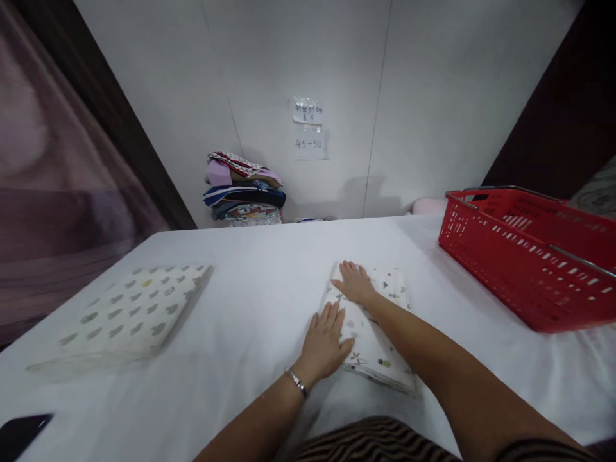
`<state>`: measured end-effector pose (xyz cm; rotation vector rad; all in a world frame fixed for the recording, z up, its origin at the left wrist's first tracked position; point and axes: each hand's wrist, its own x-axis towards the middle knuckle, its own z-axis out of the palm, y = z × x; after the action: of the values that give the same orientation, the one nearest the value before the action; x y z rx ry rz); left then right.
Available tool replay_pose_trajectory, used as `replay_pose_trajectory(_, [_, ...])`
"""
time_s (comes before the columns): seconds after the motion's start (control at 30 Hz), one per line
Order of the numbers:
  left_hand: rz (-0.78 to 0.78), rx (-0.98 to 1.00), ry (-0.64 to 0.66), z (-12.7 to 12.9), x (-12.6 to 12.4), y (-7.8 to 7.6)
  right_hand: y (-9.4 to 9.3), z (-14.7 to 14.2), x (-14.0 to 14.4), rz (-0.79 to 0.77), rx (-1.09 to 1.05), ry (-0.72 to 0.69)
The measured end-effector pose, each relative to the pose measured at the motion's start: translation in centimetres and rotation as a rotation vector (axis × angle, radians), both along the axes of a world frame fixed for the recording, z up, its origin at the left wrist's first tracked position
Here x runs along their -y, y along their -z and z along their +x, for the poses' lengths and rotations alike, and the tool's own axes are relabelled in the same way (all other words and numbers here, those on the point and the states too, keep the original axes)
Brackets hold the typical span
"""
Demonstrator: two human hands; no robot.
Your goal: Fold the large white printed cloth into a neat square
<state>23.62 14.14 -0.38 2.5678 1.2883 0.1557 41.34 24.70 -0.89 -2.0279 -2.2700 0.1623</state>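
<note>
A folded white cloth (370, 333) with small printed plants lies flat on the white-covered table in front of me. My left hand (325, 340) rests on its left edge, fingers stretched out and slightly apart, a silver bracelet on the wrist. Farther up, my right hand (355, 282) lies flat across the cloth's far left part, fingers spread. Neither hand grips anything. My right forearm hides part of the cloth's right side. To the left is another folded cloth (135, 305), patterned with grey shapes and a few coloured ones.
A red plastic basket (520, 263) with metal handles stands at the right of the table (250, 289). A dark flat object (22, 433) sits at the near left corner. Beyond the far edge, folded fabrics (245, 192) are stacked against the wall, beside paper notes (310, 144).
</note>
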Motion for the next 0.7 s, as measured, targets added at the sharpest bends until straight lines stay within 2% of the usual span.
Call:
replay_pose_trajectory(0.1, [0.003, -0.008, 0.010, 0.1, 0.0, -0.1, 0.2, 0.0, 0.1, -0.007, -0.015, 0.007])
replay_pose_trajectory(0.23, [0.001, -0.027, 0.012, 0.1, -0.2, -0.4, -2.1, 0.2, -0.1, -0.112, -0.078, 0.022])
replay_pose_trajectory(0.33, [0.012, -0.038, 0.012, 0.1, -0.4, -0.4, -3.3, 2.5, 0.5, -0.062, -0.066, 0.054])
replay_pose_trajectory(0.4, [0.025, -0.037, 0.015, 0.0, -0.5, -0.2, -3.0, 4.7, 1.5, -0.020, -0.020, 0.124])
replay_pose_trajectory(0.5, [0.035, -0.018, 0.018, 0.0, -0.5, 0.0, -1.7, 7.3, 3.0, -0.062, 0.024, 0.213])
replay_pose_trajectory(0.6, [0.032, 0.007, 0.017, 0.0, -0.4, 0.1, -0.8, 8.2, 3.4, -0.068, 0.024, 0.215])
replay_pose_trajectory(0.7, [-0.006, 0.048, 0.016, 0.0, -0.6, -0.1, -1.2, 8.5, 2.7, -0.098, -0.006, 0.213])
